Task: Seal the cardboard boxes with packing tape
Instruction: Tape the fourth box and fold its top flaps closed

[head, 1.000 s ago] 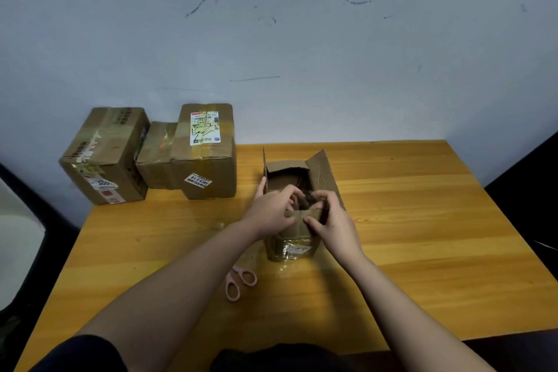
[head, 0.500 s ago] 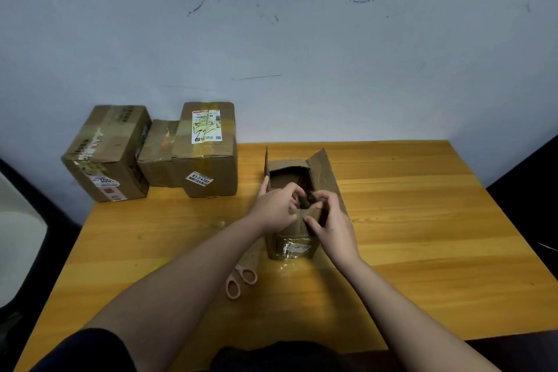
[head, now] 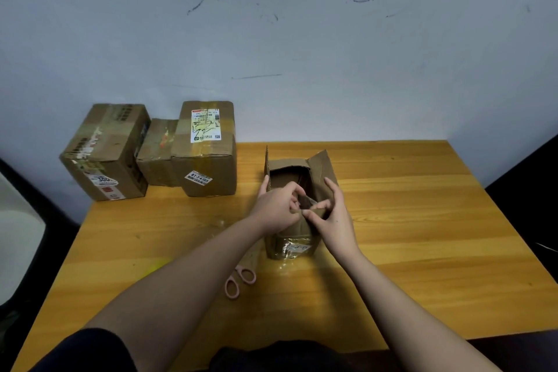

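Small open cardboard box (head: pixel 290 238) stands upright near centre of the wooden counter (head: pixel 422 220), just in front of the person. Top is open: far flap (head: pixel 287 164) and right flap (head: pixel 322 169) stick up, left flap is edge-on to the camera. Clear tape and a label show on the box's near face, low down.

Both hands are at the near top edge. Left hand (head: pixel 277 210) has fingers curled, thumb and fingertips pinching the near flap (head: pixel 305 202), w/ one finger stretched along the box's left wall. Right hand (head: pixel 332 216) pinches the same flap from the right, thumb and forefinger closed on it, other fingers raised and spread. The two hands' fingertips nearly touch over the flap. Can't tell what's inside the box; interior is dark.

Pink-handled scissors (head: pixel 240 279) lie flat on the counter just near-left of the box, partly under the left forearm.

At the counter's far-left corner, well apart from the open box: three closed boxes in a row against the wall. Labelled box (head: pixel 208 148) is nearest, a smaller box (head: pixel 157 154) touches its left side, and a tilted box (head: pixel 105 151) sits leftmost, overhanging the counter edge.
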A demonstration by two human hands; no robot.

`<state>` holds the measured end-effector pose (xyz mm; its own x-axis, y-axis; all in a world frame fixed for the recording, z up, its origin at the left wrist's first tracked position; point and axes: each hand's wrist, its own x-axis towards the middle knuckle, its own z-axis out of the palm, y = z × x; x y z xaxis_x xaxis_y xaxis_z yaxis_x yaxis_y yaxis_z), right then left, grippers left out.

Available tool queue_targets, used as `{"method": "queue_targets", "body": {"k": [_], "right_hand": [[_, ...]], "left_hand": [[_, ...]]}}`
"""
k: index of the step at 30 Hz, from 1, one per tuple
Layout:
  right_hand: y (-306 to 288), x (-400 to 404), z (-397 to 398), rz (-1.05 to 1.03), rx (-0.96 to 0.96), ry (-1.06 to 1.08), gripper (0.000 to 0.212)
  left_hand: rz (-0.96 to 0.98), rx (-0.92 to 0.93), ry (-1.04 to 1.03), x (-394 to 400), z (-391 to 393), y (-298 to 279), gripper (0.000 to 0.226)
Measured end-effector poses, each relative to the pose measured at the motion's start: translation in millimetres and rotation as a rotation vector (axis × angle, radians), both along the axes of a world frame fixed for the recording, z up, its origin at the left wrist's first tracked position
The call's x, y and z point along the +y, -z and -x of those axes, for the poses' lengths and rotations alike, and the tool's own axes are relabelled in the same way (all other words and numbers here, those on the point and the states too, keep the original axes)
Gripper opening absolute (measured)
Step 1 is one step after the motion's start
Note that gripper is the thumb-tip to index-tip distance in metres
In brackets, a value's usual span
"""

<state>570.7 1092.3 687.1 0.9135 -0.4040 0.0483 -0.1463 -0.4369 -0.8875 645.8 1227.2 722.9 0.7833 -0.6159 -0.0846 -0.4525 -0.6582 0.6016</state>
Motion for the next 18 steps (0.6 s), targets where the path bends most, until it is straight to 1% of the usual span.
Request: {"method": "queue_targets", "body": {"k": [5,10,13,15,18], "right_hand": [[-3,1,-3,-0.033,0.004,0.009,0.077],[-7,-4,-4,-0.141,0.013,-0.003,0.061],[-5,-6,-7,-0.131,0.031,-0.016,0.062],[-4,-6,-7,-0.130,0.036,-0.020,0.063],[-6,-10,-1,-0.154,0.062,-0.113,0.075]], "left_hand": [[0.015,0.001,-0.020,2,-1,0,0.027],[0.020,0.020,0.004,2,-3,-1,0.025],[0.024,0.017,-0.001,2,-4,2,0.028],[0.034,0.017,-0.012,2,-4,4,0.037],[0.031,0.024,-0.016,2,-4,4,0.047]]}}
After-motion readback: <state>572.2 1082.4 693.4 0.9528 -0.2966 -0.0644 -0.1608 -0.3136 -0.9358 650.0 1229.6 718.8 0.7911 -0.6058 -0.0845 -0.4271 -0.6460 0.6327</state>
